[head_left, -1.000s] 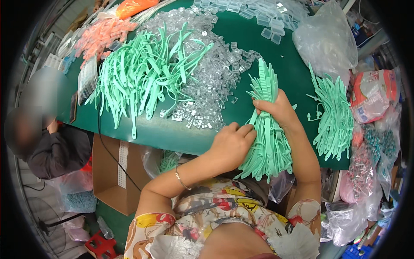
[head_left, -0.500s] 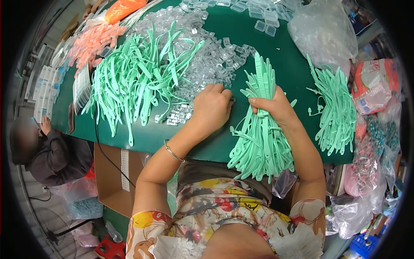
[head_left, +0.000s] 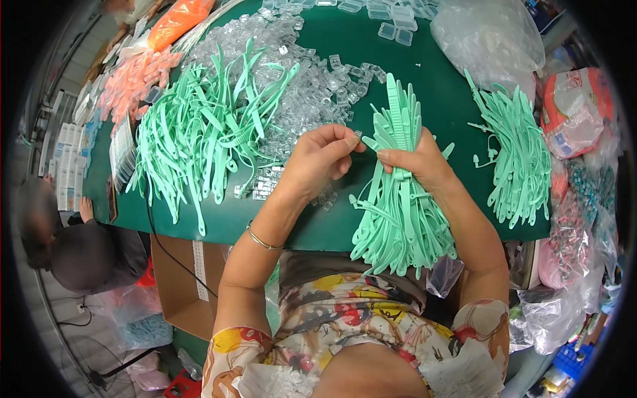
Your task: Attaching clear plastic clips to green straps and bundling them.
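Note:
My right hand (head_left: 424, 164) is wrapped round the middle of a thick bundle of mint-green plastic straps (head_left: 403, 219). Their ridged ends stick up above the fist, and the rest fan out below over the table's near edge. My left hand (head_left: 322, 159) is just left of the bundle, thumb and forefinger pinched on a small clear plastic piece (head_left: 358, 134) whose exact shape is too small to tell. Behind and left of that hand lies a heap of clear plastic pieces (head_left: 312, 86). A loose pile of mint-green straps (head_left: 199, 126) overlaps the heap's left side.
Another bundle of green straps (head_left: 511, 152) lies right on the green table (head_left: 444, 86). Behind it stands a clear plastic bag (head_left: 488, 40). Orange pieces (head_left: 136, 83) sit far left, clear little boxes (head_left: 398, 26) at the back. A cardboard box (head_left: 182, 285) is below the table; people are at left.
My left hand has lifted from the edge of the clear heap and turned, its pinched fingertips now showing the small clear piece beside the bundle. My right hand keeps its hold.

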Demonstrator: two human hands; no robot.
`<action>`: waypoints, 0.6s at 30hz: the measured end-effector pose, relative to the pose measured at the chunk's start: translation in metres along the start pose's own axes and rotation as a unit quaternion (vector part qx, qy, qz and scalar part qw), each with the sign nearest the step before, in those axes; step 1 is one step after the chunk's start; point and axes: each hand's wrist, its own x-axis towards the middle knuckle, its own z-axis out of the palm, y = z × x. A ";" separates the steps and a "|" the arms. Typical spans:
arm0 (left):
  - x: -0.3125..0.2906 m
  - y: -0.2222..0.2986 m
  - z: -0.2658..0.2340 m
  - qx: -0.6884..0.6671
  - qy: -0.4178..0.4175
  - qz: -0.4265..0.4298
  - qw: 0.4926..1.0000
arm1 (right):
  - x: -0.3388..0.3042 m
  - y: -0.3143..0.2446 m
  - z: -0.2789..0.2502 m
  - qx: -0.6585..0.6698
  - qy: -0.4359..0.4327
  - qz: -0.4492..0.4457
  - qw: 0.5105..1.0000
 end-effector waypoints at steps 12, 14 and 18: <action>-0.002 -0.004 0.011 0.157 -0.026 0.043 0.986 | 0.003 0.004 0.000 -0.004 -0.035 -0.011 0.999; -0.003 -0.002 0.011 0.187 -0.026 0.058 0.980 | 0.002 0.002 0.002 -0.012 -0.022 0.001 1.000; 0.002 -0.004 0.001 0.319 -0.005 0.150 0.936 | 0.002 0.005 0.002 -0.025 -0.016 -0.011 1.000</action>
